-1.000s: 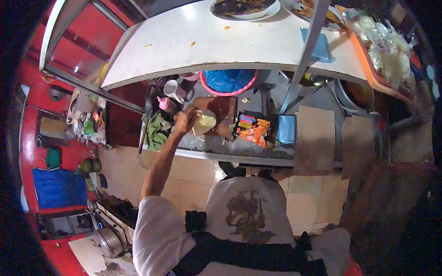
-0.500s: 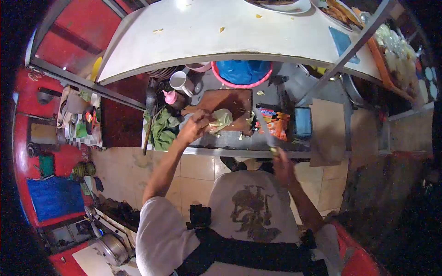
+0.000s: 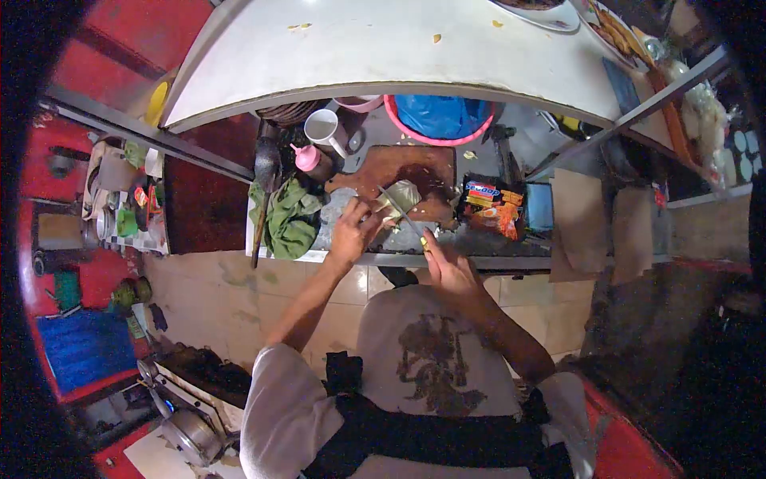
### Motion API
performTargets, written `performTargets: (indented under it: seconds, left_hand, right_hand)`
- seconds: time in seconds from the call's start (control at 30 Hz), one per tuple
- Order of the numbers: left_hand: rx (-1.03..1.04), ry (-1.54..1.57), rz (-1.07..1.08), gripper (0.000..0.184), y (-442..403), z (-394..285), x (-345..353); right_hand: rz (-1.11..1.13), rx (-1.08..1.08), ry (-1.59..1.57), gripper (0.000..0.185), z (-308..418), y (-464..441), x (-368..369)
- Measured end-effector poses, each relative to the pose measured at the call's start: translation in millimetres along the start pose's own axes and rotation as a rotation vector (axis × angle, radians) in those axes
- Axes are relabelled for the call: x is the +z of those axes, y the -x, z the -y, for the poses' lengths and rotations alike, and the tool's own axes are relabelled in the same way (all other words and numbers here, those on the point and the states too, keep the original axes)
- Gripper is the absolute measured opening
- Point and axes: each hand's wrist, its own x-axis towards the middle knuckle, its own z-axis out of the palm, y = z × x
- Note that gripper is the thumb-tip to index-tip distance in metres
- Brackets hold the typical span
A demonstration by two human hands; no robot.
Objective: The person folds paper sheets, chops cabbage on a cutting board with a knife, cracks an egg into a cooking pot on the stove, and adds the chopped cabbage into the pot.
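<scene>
My left hand (image 3: 353, 229) has its fingers closed on the near-left side of a pale green piece of cabbage (image 3: 408, 194). The cabbage rests on a brown wooden cutting board (image 3: 369, 164), with small pale scraps around it. In my right hand (image 3: 452, 270) is a knife (image 3: 404, 212) with a yellow-green handle. Its blade points up and left across the cabbage; whether the edge has gone in, I cannot tell. A crumpled green cloth (image 3: 292, 219) lies left of my left hand.
Behind the board stand a pink-topped bottle (image 3: 312, 162), a white mug (image 3: 325, 130) and a pink-rimmed basin (image 3: 488, 128) lined with blue plastic. Orange food packets (image 3: 493, 209) lie to the right, beside cardboard (image 3: 578, 223). A white shelf (image 3: 351, 48) overhangs the far side.
My right hand has brought the knife leftward from beside the packets to the cabbage. My left hand remains at the cabbage. The camera view has shifted slightly.
</scene>
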Motion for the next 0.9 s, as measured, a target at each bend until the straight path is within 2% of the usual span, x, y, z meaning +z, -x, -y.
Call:
performTargets:
  seconds: [0.07,0.13,0.2,0.33,0.37,0.4,0.5,0.6,0.67,0.7,0.73,0.8,0.87,0.9]
  left_hand:
    - [0.018,0.023,-0.031,0.035,0,2,4]
    - [0.032,0.04,-0.06,0.035,0,1,6]
    - [-0.054,0.043,-0.058,0.036,4,-4,8]
    - [-0.006,0.021,-0.067,0.038,3,-14,9]
    - [-0.078,0.032,-0.07,0.037,2,-15,10]
    - [-0.152,0.043,-0.074,0.037,3,-16,11]
    - [-0.052,0.039,-0.083,0.037,1,-18,9]
    - [-0.086,0.052,-0.09,0.03,3,-13,16]
    - [-0.089,0.054,-0.094,0.025,0,-15,15]
    - [-0.091,0.057,-0.097,0.021,-1,-16,15]
    - [-0.088,0.055,-0.097,0.021,-2,-15,14]
    - [-0.233,0.057,-0.081,0.018,-3,-13,13]
    - [-0.234,0.1,-0.11,0.02,-4,-9,14]
    - [-0.195,0.118,-0.107,0.02,-3,-4,16]
  right_hand:
    - [-0.076,-0.121,0.013,0.044,-6,-2,4]
    - [-0.101,-0.15,0.034,0.043,-1,-6,1]
    - [-0.122,-0.17,0.045,0.042,3,-11,1]
    - [-0.116,-0.212,0.033,0.039,3,-47,7]
    - [-0.105,-0.226,0.085,0.039,1,-52,9]
    - [-0.105,-0.227,0.085,0.039,0,-50,8]
    - [-0.056,-0.166,0.111,0.038,-3,-37,1]
    - [-0.047,-0.164,0.006,0.035,-6,-1,-15]
    - [-0.063,-0.053,-0.065,0.032,-2,13,-32]
    - [-0.041,0.047,-0.192,0.034,7,14,-47]
    - [-0.043,0.045,-0.193,0.034,6,6,-51]
    - [-0.194,-0.07,-0.158,0.045,3,-17,-62]
    - [-0.215,-0.274,-0.192,0.059,-24,-62,-51]
    - [-0.139,-0.31,-0.233,0.064,-30,-84,-48]
